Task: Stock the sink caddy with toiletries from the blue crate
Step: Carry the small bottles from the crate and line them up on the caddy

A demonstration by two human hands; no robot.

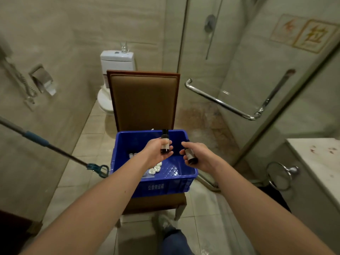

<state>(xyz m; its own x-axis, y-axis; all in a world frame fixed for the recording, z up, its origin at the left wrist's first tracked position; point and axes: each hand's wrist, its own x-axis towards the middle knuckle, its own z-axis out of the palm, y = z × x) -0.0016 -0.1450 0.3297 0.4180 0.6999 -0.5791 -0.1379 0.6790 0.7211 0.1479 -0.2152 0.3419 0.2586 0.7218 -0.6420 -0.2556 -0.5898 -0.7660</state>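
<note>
The likeliest slip was a dropped bottle. Each hand held its small dark bottle in the fingers alone, above the blue crate (156,187), and a turn toward the counter (316,159) at the right could let either one fall onto the tiled floor (86,155). A knock could also shift the crate on the chair (143,100) seat. The left hand (156,153) was curled round the upright bottle (165,142), its cap pointing to the far side, over the crate's middle. The right hand (199,158) cupped the tilted bottle (190,156), which lay slantwise just right of the other, above the crate's right half. Small white pieces (155,168) lay in the crate under the left wrist. The sink caddy was out of view.
</note>
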